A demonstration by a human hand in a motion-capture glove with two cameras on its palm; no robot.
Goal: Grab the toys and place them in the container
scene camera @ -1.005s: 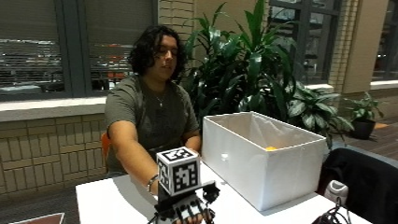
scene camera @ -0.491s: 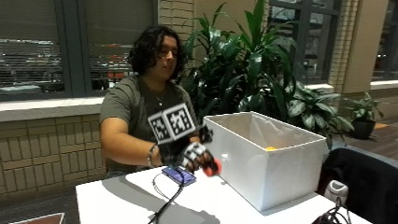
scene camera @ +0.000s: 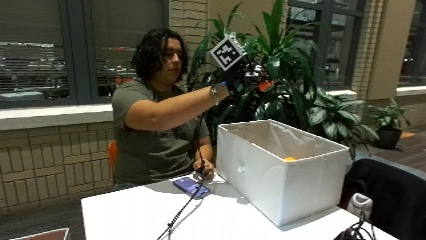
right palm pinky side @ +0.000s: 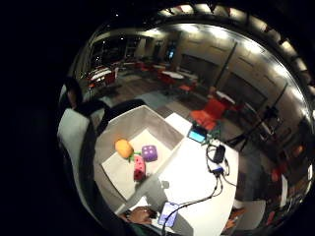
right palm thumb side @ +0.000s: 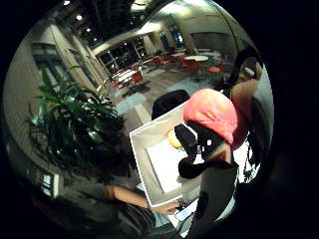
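Item one: gloved right hand [scene camera: 241, 75], raised high above the white fabric container [scene camera: 283, 170], at about 11 o'clock from its open top in the outside view. I read it as grasping a red-orange plush toy [right palm thumb side: 212, 115]; the thumb-side palm view shows that toy filling the space close to the palm with black-gloved fingers [right palm thumb side: 192, 139] curled against it, and the outside view shows a red patch at the fingertips. Item two: container contents, logged from the little-finger-side palm view: an orange plush [right palm pinky side: 124, 148], a purple plush die [right palm pinky side: 149, 153] and a red strawberry-like plush [right palm pinky side: 140, 168], all lying together on the container floor. Item three: bare left hand [scene camera: 203, 172], resting on the white table [scene camera: 140, 215] beside a phone [scene camera: 191, 186], at 9 o'clock from the container. Step in hand, by my judgement: the carry phase, toy lifted but not yet over the opening's middle. Next move, as I see it: bring the hand toward 3 o'clock until it hangs over the open top, lower it, then let the fingers relax so the toy drops among the other three.
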